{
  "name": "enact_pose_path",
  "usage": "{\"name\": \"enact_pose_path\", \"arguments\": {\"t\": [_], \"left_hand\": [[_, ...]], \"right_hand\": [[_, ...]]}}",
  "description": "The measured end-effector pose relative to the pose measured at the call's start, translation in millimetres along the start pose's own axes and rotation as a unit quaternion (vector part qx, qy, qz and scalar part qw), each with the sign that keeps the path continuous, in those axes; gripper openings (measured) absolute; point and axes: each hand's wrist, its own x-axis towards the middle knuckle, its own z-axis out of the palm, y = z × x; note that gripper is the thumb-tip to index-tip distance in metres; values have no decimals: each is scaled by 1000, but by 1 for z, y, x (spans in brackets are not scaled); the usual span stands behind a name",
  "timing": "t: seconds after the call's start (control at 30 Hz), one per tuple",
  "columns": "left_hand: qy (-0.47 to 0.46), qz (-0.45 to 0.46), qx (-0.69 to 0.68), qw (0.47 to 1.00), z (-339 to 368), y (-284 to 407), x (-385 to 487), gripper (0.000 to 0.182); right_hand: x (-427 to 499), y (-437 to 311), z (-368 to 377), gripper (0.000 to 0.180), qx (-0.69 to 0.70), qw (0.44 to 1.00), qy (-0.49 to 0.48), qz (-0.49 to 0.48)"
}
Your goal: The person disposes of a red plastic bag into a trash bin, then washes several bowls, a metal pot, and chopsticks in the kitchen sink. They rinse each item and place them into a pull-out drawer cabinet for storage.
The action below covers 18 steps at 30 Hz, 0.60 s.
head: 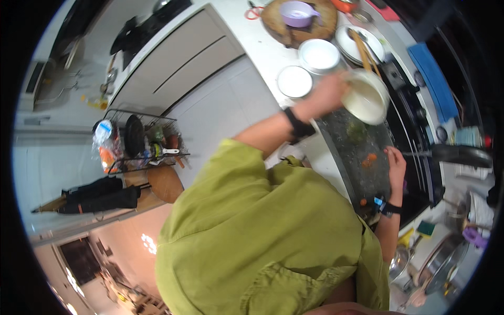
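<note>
My left hand point(332, 92), blurred and with a black band at the wrist, grips a cream pot point(366, 98) by its near side. The pot is tilted, and its pale inside shows. It hangs over a dark, wet, grey-rimmed surface or basin point(342, 153). On that surface lie a blurred green clump point(356, 132) and several orange pieces point(369, 159). My right hand point(395, 165), with a watch at the wrist, is above its far side. The fingers are bent; whether they hold anything is unclear. A frying pan's thin handle point(417, 153) ends beside this hand.
Two white bowls point(295, 81) stand on the counter near my left forearm. Behind them are stacked plates point(342, 43) with wooden utensils and a round wooden board point(271, 23) bearing a purple cup point(297, 13). A frying pan point(460, 154) and a black appliance point(417, 173) lie beyond my right hand.
</note>
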Motion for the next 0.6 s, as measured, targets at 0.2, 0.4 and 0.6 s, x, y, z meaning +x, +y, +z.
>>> {"name": "enact_pose_path", "arguments": {"t": [0.2,0.4,0.6], "left_hand": [[44,-339,-85,936,-116,-44,-23,29],[-64,-414,50,907,-130,-88,-34,34],[-160,-357,171,904,-123,-110,-21,41]], "right_hand": [[-14,-1,1,20,0,998,22,54],[-17,2,0,21,-8,997,39,63],[-23,3,-2,21,14,995,60,76]]}}
